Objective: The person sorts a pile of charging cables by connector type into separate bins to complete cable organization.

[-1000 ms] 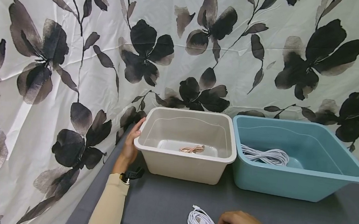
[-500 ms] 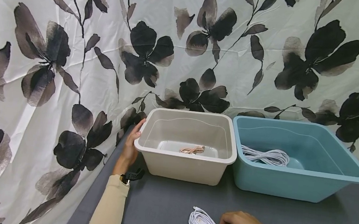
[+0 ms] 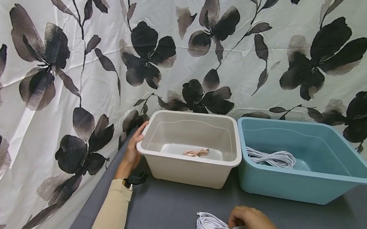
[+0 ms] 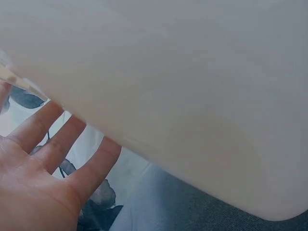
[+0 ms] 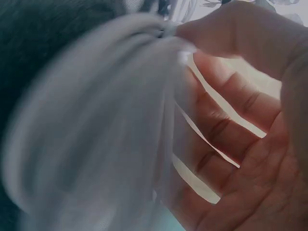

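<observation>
My right hand (image 3: 257, 228) pinches a coiled white cable (image 3: 213, 226) between thumb and fingers near the front of the table. In the right wrist view the cable loops (image 5: 86, 110) are blurred, and the thumb presses on their gathered middle. My left hand (image 3: 131, 153) touches the left side of a beige bin (image 3: 184, 170); in the left wrist view its fingers (image 4: 98, 166) are spread, with their tips against the bin's outer wall (image 4: 192, 96). Inside the beige bin lies a small coiled pinkish-tan cable (image 3: 196, 152).
A blue bin (image 3: 297, 186) stands right beside the beige one, with coiled white cable (image 3: 273, 158) in its left part. Both bins stand on a grey-covered table (image 3: 166, 209). A floral curtain (image 3: 112, 21) hangs behind and to the left.
My right hand has moved up and slightly right with the white cable, which shows more of its far end past the fingers. The left hand has stayed at the beige bin.
</observation>
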A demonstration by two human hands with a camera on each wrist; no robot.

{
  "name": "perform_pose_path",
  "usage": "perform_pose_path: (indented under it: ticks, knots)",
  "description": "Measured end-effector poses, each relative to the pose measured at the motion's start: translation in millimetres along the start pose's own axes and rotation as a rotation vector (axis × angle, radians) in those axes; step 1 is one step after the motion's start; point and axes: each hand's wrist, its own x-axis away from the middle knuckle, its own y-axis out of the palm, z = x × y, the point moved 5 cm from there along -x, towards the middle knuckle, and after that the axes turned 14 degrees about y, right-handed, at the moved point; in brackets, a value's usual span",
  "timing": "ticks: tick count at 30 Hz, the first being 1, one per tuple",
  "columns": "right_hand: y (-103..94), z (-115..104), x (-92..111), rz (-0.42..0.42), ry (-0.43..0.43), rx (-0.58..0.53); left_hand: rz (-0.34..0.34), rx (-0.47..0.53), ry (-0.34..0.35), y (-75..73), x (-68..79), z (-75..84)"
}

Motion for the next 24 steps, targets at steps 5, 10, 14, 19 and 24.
perform_pose_path:
  ticks: [5,10,14,19,24]
  knots:
    - [3.1,4.4,-2.3,-0.004,0.031,0.043,0.001,-0.004,-0.003,-0.1,-0.2,-0.1]
    - [5.3,8.4,-1.6,0.001,0.048,0.069,0.004,-0.002,-0.006,-0.1,-0.1,-1.2]
    - [3.7,8.5,-2.0,0.036,0.031,0.078,0.008,0.005,-0.003,-0.4,-0.6,-1.9]
    - [-3.0,7.3,-2.1,0.111,0.020,0.076,0.004,0.013,-0.008,0.5,-0.9,-1.6]
    - [-12.7,5.2,0.3,0.207,-0.034,0.081,0.005,0.008,-0.019,1.1,-1.5,-1.2]
